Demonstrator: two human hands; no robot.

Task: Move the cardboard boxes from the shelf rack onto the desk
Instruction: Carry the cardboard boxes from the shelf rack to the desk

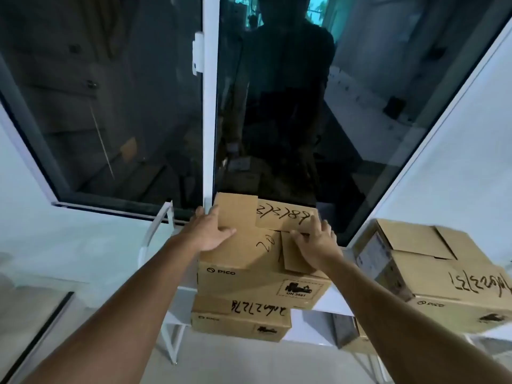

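A brown PICO cardboard box (249,278) with handwritten numbers sits on the top level of a white shelf rack (329,304), in front of a dark window. My left hand (207,231) lies flat on the box's top left, fingers spread. On the top right, my right hand (315,242) presses on a loose flap. A second box (241,318) sits on the level below it. A third box (432,275) stands on the top level to the right. A fourth box (352,336) shows partly on the lower level.
A dark glass window with a white centre frame (209,106) rises right behind the rack and reflects a person. White wall flanks the window on both sides. A glass-like surface with a dark edge (41,328) lies at lower left. The floor is pale.
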